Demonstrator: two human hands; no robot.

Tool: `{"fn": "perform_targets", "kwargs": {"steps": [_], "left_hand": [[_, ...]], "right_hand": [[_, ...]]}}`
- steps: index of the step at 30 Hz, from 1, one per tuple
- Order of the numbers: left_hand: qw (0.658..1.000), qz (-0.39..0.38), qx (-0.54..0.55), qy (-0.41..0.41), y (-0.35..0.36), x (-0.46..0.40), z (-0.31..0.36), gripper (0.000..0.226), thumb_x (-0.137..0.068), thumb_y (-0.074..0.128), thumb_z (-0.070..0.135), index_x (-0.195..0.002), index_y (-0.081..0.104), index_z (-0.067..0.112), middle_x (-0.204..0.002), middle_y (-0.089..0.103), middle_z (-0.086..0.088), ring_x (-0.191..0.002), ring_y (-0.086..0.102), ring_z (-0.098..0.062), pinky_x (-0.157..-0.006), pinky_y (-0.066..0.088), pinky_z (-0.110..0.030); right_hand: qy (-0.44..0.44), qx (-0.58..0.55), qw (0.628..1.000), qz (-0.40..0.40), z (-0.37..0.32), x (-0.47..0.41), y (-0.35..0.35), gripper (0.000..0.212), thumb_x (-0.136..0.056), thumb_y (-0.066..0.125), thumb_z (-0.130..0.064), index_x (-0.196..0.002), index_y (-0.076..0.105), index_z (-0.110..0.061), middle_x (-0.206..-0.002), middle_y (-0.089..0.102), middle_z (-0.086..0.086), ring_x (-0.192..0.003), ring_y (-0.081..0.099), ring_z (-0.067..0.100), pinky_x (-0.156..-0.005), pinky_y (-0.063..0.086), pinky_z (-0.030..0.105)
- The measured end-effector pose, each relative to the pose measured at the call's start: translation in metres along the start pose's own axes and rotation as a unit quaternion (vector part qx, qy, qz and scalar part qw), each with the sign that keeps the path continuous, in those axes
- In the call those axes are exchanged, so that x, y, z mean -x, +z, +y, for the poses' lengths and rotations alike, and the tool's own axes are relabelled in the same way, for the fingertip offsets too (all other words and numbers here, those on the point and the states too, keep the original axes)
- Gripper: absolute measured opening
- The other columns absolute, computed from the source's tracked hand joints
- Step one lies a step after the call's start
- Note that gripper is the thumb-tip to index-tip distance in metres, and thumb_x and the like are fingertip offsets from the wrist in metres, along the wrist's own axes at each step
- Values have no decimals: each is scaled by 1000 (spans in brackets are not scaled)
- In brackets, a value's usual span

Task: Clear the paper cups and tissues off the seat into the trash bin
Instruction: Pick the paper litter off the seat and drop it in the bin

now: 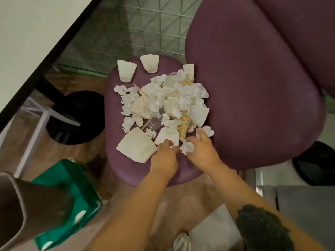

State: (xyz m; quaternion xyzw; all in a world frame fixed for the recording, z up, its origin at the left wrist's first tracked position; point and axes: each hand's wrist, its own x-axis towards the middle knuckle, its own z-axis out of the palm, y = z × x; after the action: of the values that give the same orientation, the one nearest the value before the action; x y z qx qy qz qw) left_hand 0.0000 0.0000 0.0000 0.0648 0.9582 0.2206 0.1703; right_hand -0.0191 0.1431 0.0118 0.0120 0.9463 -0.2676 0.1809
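A purple seat (126, 171) holds a heap of crumpled white tissues (174, 95), several paper cups and some colourful wrappers. Two cups (126, 72) (150, 63) stand at the far edge, and a large flattened cup (136, 144) lies near the front. My left hand (165, 157) curls its fingers on the lower edge of a flattened white paper cup (167, 135). Beside it, my right hand (204, 150) grips a crumpled tissue (187, 147) at the near side of the heap. A brown trash bin (20, 209) sits at the lower left.
A green bag with white dots (72, 196) lies between the bin and the seat. A black round base (76, 116) and white table legs stand to the left. The purple chair back (253, 87) rises on the right. Wooden sticks lie among the tissues.
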Motion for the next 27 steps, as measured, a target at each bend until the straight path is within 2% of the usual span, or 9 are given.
{"fn": "perform_targets", "kwargs": {"steps": [3, 8, 11, 14, 18, 21, 24, 27], "left_hand": [[998, -31, -49, -10, 10, -10, -6, 36, -90, 53, 16, -125, 54, 22, -137, 35, -2, -122, 36, -24, -79, 45, -34], [995, -44, -90, -9, 21, -20, -14, 34, -88, 53, 11, -121, 57, 18, -129, 38, -6, -114, 41, -27, -78, 45, -35], [994, -56, -96, -14, 31, -21, -21, 32, -91, 48, 8, -121, 58, 15, -124, 42, -9, -109, 46, -28, -80, 47, -35], [994, -64, -92, -15, 40, -19, -27, 36, -91, 48, 3, -125, 56, 13, -125, 43, -9, -113, 44, -28, -85, 47, -35], [995, -50, -81, -10, 43, -20, -34, 36, -91, 48, 0, -125, 54, 11, -125, 46, -9, -113, 46, -26, -88, 45, -33], [998, -27, -61, -10, 40, -21, -35, 37, -89, 46, -3, -124, 52, 8, -125, 48, -10, -114, 47, -25, -89, 44, -33], [1000, -3, -23, -14, 32, -22, -33, 37, -89, 43, -5, -122, 53, 8, -123, 48, -10, -113, 48, -25, -84, 43, -32], [999, 19, 37, -4, 19, -24, -29, 33, -87, 45, -6, -115, 58, 7, -119, 51, -11, -104, 52, -27, -81, 42, -32]], "right_hand": [[11, 11, 1000, -18, 8, -12, 16, 55, -83, 64, -16, -135, 48, -26, -157, 10, 9, -145, 14, 28, -112, 30, 38], [7, 32, 999, -35, 14, -27, 33, 55, -85, 60, -10, -137, 46, -22, -156, 13, 11, -144, 16, 30, -112, 26, 36], [7, 46, 997, -57, 19, -30, 47, 51, -86, 58, -7, -135, 49, -20, -150, 26, 13, -138, 27, 29, -107, 31, 33], [11, 70, 995, -68, 29, -27, 61, 42, -88, 53, -3, -127, 55, -17, -148, 30, 11, -135, 33, 29, -101, 36, 32], [4, 88, 995, -38, 36, -26, 65, 26, -89, 53, -4, -114, 62, -8, -131, 48, 11, -119, 48, 30, -90, 38, 30], [16, 86, 996, -6, 32, -29, 58, 24, -88, 51, 0, -109, 61, -6, -119, 56, 13, -107, 55, 31, -83, 40, 32], [39, 7, 997, 59, 24, -30, 49, 25, -79, 45, 11, -95, 57, -3, -102, 59, 15, -96, 56, 35, -78, 40, 36], [56, -112, 985, 122, 15, -33, 36, 31, -77, 44, 13, -100, 54, -5, -94, 50, 5, -89, 50, 24, -75, 38, 29]]}}
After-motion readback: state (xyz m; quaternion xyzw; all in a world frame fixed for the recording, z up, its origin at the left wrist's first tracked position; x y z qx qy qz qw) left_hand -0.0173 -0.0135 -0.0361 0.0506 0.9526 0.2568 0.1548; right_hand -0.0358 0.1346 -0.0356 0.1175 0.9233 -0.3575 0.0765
